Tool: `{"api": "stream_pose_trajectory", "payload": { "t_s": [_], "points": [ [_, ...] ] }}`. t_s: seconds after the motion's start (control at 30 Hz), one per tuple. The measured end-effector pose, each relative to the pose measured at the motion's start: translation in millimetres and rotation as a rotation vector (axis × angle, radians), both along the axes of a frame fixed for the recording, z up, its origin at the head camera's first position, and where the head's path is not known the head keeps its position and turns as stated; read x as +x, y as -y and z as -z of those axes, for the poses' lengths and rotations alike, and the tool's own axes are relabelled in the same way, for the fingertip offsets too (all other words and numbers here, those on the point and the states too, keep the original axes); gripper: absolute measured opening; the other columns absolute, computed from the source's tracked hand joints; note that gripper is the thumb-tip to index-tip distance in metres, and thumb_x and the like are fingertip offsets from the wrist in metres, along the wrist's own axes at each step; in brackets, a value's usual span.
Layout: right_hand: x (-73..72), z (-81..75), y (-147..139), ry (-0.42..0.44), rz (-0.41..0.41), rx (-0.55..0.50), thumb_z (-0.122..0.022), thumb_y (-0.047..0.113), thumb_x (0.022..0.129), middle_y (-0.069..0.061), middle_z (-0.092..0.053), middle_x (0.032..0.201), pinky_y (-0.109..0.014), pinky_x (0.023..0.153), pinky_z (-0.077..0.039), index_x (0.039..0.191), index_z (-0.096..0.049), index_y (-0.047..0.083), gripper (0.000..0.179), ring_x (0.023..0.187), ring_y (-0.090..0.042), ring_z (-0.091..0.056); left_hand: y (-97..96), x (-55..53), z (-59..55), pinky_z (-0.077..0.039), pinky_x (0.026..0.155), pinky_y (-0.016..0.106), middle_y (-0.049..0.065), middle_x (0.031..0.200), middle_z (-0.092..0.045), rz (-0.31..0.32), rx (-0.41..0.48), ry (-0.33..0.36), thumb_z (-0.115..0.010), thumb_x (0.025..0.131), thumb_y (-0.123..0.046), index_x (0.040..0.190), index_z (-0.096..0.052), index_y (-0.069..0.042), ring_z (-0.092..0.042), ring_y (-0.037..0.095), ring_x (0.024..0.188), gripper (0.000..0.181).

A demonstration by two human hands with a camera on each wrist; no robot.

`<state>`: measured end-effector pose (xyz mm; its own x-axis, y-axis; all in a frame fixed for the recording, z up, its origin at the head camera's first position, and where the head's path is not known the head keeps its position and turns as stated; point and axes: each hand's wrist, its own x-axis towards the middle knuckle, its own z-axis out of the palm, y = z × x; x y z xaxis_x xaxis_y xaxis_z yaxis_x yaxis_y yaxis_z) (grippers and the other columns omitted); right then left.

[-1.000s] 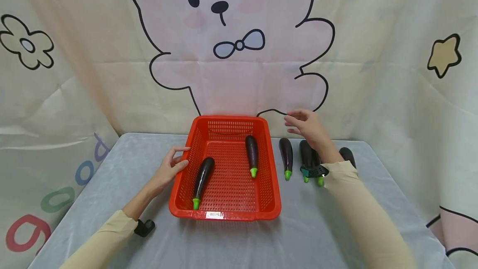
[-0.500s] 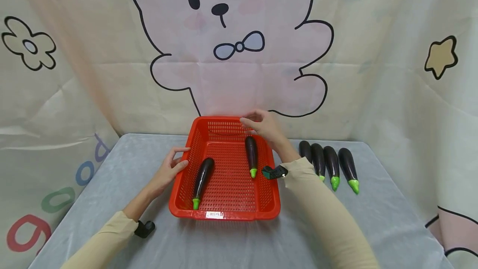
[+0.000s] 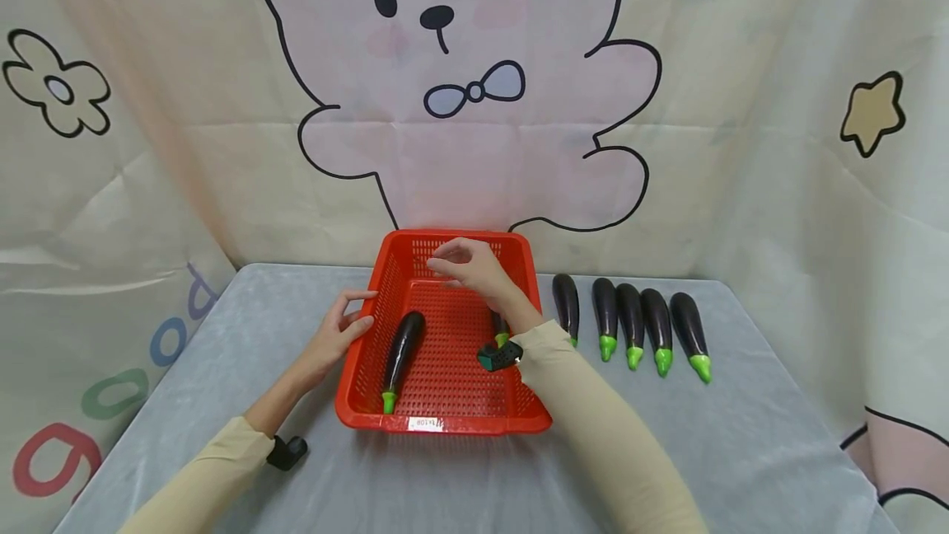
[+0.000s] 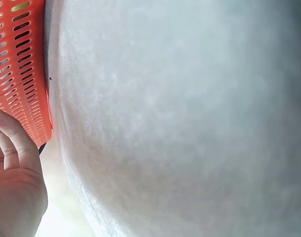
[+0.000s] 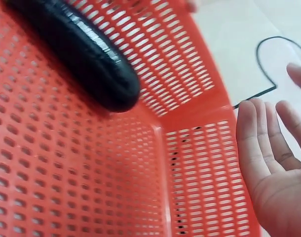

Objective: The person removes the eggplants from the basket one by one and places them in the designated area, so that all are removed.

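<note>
A red plastic basket [image 3: 452, 427] with slotted walls stands on the table. At its left rim, my left hand [image 3: 337, 336] holds the edge with fingertips and thumb; in the left wrist view, that hand [image 4: 15, 168] lies against the outer wall. One glossy dark eggplant [image 3: 403, 357] with a green stem end lies on the basket's left side. Another eggplant [image 3: 500, 328] is mostly hidden beneath my right arm. Over the back of the basket is my right hand [image 3: 474, 270], fingers loosely bent and nothing between them. The right wrist view shows its palm and spread fingers [image 5: 248, 128].
Right of the basket, several eggplants [image 3: 632, 324] lie in a row on the grey-covered table [image 3: 741, 452], green ends toward me. The nearest one [image 3: 566, 303] lies close to the basket wall. A printed cloth curtain [image 3: 460, 171] hangs directly behind the table.
My right hand has moved left, from above the eggplants on the table to over the basket, with nothing in it. My left hand stays at the rim, and the eggplants have not moved.
</note>
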<state>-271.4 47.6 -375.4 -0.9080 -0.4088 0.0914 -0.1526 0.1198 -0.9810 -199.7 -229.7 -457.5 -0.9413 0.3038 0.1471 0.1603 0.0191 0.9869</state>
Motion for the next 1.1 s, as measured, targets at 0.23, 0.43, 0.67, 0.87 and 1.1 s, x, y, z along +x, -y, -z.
{"api": "stream_pose_trajectory", "payload": {
  "t_s": [0.23,0.43,0.67,0.87,1.1],
  "points": [
    [-3.4,17.5,10.0,0.011,-0.053,0.053,-0.075,0.020,0.095,-0.013,-0.065,0.111,-0.051,0.092,-0.054,0.125,-0.062,-0.004,0.041,0.110,-0.040,-0.061,-1.0,-2.2,2.2,-0.060,0.075,0.047,0.038,0.131,-0.052,0.001,-0.003,-0.007,-0.054,0.106,-0.011,0.144,-0.035,-0.005,-0.067,0.048,0.098,0.044],
    [-1.2,26.0,16.8,-0.001,-0.071,0.105,-0.077,0.021,0.093,-0.012,-0.065,0.111,-0.051,0.089,-0.056,0.124,-0.063,-0.001,0.040,0.105,-0.032,-0.063,0.0,-1.9,2.4,-0.060,0.074,0.048,0.039,0.132,-0.050,0.004,0.003,-0.004,-0.054,0.106,-0.010,0.145,-0.034,-0.007,-0.065,0.051,0.099,0.044],
    [0.0,39.9,27.1,-0.023,-0.108,0.198,-0.079,0.023,0.091,-0.015,-0.064,0.119,-0.048,0.088,-0.057,0.128,-0.062,-0.001,0.047,0.103,-0.025,-0.061,1.1,-1.1,2.2,-0.060,0.075,0.047,0.040,0.133,-0.049,0.009,-0.002,-0.005,-0.053,0.106,-0.010,0.145,-0.033,-0.006,-0.066,0.050,0.100,0.044],
    [2.8,50.7,34.7,0.009,-0.119,0.282,-0.082,0.030,0.087,-0.017,-0.058,0.135,-0.042,0.090,-0.055,0.137,-0.058,0.002,0.062,0.112,-0.026,-0.058,1.6,-1.2,1.2,-0.060,0.074,0.048,0.040,0.134,-0.048,0.014,-0.009,-0.017,-0.053,0.105,-0.009,0.145,-0.034,-0.005,-0.065,0.050,0.101,0.044],
    [8.3,59.4,38.3,0.101,-0.137,0.293,-0.084,0.025,0.086,-0.017,-0.061,0.129,-0.040,0.084,-0.059,0.140,-0.054,-0.001,0.068,0.104,-0.024,-0.061,1.8,-0.9,0.5,-0.060,0.075,0.048,0.038,0.134,-0.048,0.021,-0.004,-0.019,-0.054,0.106,-0.012,0.145,-0.034,-0.005,-0.065,0.047,0.103,0.045]
  ]
}}
